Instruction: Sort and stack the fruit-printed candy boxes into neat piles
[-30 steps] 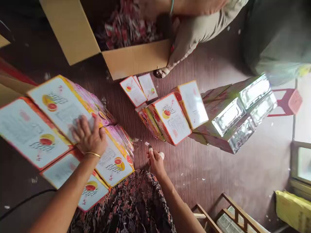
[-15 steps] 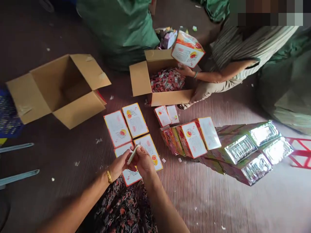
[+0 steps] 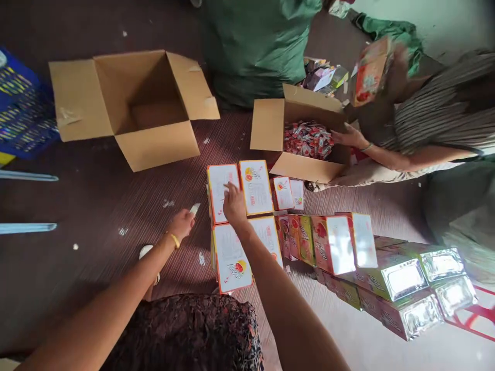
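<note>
Several flat white-and-orange boxes [image 3: 256, 186] lie side by side on the brown floor in front of me. My right hand [image 3: 233, 204] rests on the far left one [image 3: 216, 191], fingers stretched onto its face. My left hand [image 3: 181, 222] hovers just left of the boxes, closed on a small white stick-like object [image 3: 194, 208]. Upright printed boxes [image 3: 332, 244] stand in a row to the right.
An open empty carton [image 3: 131, 111] lies at the far left. A smaller carton [image 3: 305, 141] full of red wrapped sweets sits beyond, where another person's hand [image 3: 350, 138] reaches in. Silver-lined open boxes [image 3: 406, 288] are stacked at right. Green sacks [image 3: 255, 46] stand behind.
The view has risen and shifted. My hands were together holding the white stick; now they have parted, the right going onto the far left flat box, the left keeping the stick.
</note>
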{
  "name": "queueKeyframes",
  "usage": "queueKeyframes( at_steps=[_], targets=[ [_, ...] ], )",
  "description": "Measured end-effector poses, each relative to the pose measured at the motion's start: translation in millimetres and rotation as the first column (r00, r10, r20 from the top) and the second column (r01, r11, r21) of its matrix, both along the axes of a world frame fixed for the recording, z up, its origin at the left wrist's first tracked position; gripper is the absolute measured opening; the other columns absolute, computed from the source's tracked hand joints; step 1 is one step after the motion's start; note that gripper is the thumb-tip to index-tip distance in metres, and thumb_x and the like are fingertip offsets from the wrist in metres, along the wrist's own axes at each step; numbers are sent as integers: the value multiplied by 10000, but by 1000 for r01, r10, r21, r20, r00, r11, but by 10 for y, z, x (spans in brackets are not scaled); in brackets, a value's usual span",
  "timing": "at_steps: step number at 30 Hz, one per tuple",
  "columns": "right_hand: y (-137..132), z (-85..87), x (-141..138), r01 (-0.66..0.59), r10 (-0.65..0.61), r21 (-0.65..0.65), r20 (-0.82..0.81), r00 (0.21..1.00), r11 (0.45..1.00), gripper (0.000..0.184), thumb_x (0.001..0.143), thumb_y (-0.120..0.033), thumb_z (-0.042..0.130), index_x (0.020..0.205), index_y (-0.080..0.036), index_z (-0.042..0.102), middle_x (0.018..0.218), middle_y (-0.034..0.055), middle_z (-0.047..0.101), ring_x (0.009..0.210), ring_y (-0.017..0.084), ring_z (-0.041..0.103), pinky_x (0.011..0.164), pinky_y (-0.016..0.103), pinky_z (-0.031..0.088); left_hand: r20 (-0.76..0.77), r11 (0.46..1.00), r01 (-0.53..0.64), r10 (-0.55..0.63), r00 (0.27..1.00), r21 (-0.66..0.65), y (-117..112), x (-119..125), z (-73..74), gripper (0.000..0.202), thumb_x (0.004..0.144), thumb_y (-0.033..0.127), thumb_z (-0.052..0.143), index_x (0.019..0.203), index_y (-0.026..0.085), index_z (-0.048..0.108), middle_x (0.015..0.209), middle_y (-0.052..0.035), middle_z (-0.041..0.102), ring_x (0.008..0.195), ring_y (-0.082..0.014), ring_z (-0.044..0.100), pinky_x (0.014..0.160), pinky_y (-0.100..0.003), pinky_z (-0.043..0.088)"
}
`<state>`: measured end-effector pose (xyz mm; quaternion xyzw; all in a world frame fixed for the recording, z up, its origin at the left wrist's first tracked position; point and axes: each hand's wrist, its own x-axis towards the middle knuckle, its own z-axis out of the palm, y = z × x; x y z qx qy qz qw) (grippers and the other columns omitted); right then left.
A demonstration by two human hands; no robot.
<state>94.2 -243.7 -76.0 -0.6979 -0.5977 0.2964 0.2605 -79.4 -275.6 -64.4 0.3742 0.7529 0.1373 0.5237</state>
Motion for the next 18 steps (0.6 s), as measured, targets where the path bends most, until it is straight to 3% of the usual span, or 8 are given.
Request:
queueKeyframes(
  at_steps=[3, 5, 8, 11, 14, 18],
  targets=[
    [225, -469, -114, -93, 93, -14, 308, 947, 996, 455, 963, -233, 310, 1380, -201, 488, 1499, 76, 414, 1417, 208, 290, 1151, 467, 230, -76, 994, 90, -85, 994, 63, 392, -87, -481, 255, 865, 271, 427, 639, 170, 491, 554, -11, 493, 531, -127, 465, 544, -253, 337],
    [229, -697, -126, -120, 114, -14, 436, 892, 993, 494, 970, -243, 287, 1449, -230, 406, 1544, 46, 345, 1454, 194, 205, 1170, 493, 151, -109, 981, 164, -152, 982, 105, 674, -79, -707, 270, 883, 276, 457, 656, 154, 539, 663, -57, 583, 686, -156, 549, 646, -268, 377],
    [172, -840, -92, -126, 107, -2, 540, 835, 992, 528, 969, -235, 238, 1485, -227, 351, 1562, 40, 307, 1464, 180, 169, 1169, 476, 147, -120, 947, 275, -258, 959, 164, 1074, -18, -883, 256, 907, 300, 478, 804, 129, 639, 913, -114, 668, 931, -193, 593, 811, -282, 396],
    [150, -853, -78, -130, 120, -26, 598, 793, 991, 563, 946, -198, 224, 1500, -229, 321, 1557, 60, 314, 1461, 195, 184, 1149, 494, 182, -238, 842, 492, -443, 865, 220, 1267, 47, -946, 340, 946, 332, 421, 1022, 101, 660, 1057, -157, 664, 1029, -235, 594, 888, -320, 393],
    [152, -859, -97, -120, 104, -17, 623, 775, 993, 573, 933, -183, 227, 1496, -223, 332, 1543, 80, 337, 1453, 206, 213, 1135, 508, 201, -261, 741, 648, -600, 756, 175, 1017, 112, -995, 415, 972, 356, 346, 1119, 98, 636, 1063, -167, 664, 1029, -253, 606, 867, -339, 412],
    [132, -870, -109, -117, 73, 31, 626, 776, 993, 562, 933, -189, 235, 1479, -222, 363, 1520, 92, 375, 1443, 204, 248, 1133, 513, 204, -129, 715, 694, -683, 719, 80, 72, 118, -1010, 407, 977, 349, 314, 1205, 180, 605, 980, -122, 693, 911, -231, 648, 745, -317, 429]
  ],
)
